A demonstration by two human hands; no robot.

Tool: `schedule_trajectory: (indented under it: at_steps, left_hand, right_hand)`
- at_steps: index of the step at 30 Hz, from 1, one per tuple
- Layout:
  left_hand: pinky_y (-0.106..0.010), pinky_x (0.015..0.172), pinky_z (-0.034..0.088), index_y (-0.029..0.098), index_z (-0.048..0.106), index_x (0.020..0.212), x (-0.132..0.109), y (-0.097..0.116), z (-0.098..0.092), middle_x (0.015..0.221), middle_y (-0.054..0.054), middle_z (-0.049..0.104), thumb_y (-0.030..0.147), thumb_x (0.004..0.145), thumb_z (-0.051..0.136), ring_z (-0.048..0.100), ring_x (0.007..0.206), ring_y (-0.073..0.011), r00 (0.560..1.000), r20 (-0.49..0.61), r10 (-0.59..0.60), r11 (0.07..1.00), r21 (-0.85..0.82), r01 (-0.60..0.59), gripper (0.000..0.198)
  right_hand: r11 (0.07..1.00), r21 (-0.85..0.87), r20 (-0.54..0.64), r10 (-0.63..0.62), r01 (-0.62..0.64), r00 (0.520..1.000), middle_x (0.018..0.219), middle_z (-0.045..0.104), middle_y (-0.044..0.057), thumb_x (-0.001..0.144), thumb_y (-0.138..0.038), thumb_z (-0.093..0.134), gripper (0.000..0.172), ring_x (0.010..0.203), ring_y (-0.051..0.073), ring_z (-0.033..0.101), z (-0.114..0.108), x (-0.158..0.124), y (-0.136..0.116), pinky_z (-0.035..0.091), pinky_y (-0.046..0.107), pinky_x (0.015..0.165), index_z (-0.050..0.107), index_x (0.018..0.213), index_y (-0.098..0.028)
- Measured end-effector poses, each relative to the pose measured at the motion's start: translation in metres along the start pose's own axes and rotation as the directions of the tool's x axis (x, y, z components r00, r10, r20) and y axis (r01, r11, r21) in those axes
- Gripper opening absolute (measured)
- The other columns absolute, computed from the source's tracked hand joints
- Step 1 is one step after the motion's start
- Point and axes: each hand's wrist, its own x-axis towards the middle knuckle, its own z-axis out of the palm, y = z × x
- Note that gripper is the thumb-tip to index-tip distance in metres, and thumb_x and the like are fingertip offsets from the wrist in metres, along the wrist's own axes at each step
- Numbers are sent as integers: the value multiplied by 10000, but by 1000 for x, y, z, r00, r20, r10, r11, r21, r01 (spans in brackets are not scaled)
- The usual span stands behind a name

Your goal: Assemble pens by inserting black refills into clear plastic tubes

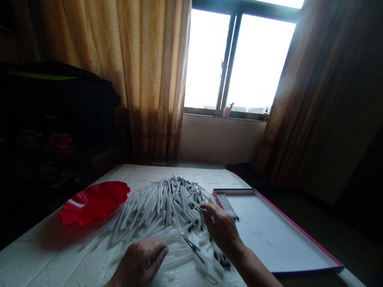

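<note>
**Fig.** Head view, fwd & down. L hand: low centre, back up, fingers half-curled, resting on loose tubes at near edge of pile; can't tell if anything is held. R hand: fingers drawn narrow, tips at pile's R edge; can't tell if a tube is pinched. Pile of thin white tubes, many black-tipped, lies mid-surface, btwn red wavy-rim plate (L) & white tray w/ pink rim (R). Small row of black-tipped tubes lies in tray, near its far L corner. Loose black bits just beside R forearm. Surface: white, brick-patterned. Beyond: gold curtains, bright window, pink cup on sill.
</note>
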Motion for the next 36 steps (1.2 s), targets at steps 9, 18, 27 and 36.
schedule_trajectory:
  at_steps: [9,18,27,36]
  left_hand:
    - [-261,939,575,293,523,1389,5,7,-9,1168,-57,781,401,948,665,763,1043,-232,976,-196,91,992,109,-70,476]
    - [-142,713,601,318,770,990,9,18,-17,834,27,830,363,873,781,801,704,-166,964,-245,-104,975,-217,50,126]
    - [-232,542,559,214,780,928,0,3,-4,595,11,680,611,754,799,663,544,-168,791,102,-603,498,-727,473,434]
    - [-258,591,515,203,775,936,6,12,-15,592,0,653,689,778,756,616,582,-161,738,311,-599,235,-813,533,511]
  right_hand:
    - [483,830,219,178,-278,960,640,641,14,900,-621,620,434,558,148,584,3,-45,-47,461,247,524,659,903,-189]
    - [199,848,447,233,-492,864,642,647,-8,737,-550,761,411,479,92,511,13,-41,-47,284,190,426,606,839,-183]
    - [255,844,434,192,-471,880,647,613,-20,713,-583,808,440,565,115,540,8,-38,-38,435,228,527,636,807,-189]
    - [400,813,501,-112,-422,858,630,629,-16,828,-665,639,466,478,95,501,35,-59,-52,403,199,475,527,927,-223]
